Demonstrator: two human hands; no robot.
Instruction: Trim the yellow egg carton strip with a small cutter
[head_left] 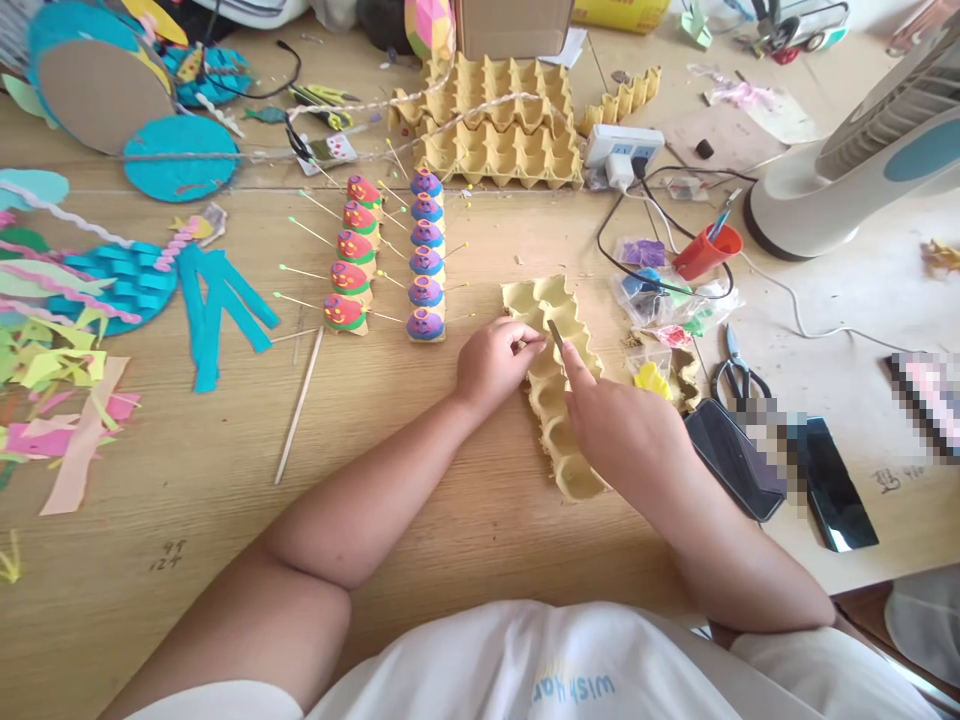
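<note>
A piece of cardboard egg tray (561,432), with two rows of cups, lies on the table before me. My right hand (619,415) is closed around a small knife, its forefinger stretched along it; the narrow dark blade (555,334) shows over the tray's upper part. At the tray's left edge, my left hand (495,362) is closed in a pinch. Whatever its fingertips hold is too small to make out. Left of the hands stand a red and green painted egg-tray strip (351,275) and a purple and blue one (427,262), both with faces and thin pin-tipped sticks.
Uncut egg trays (502,120) lie at the back beside a power strip (624,145). To the right are scissors (739,378), phones (836,485), a red cup (707,252) and a fan (847,160). A wooden stick (298,408) and paper scraps (67,350) lie left.
</note>
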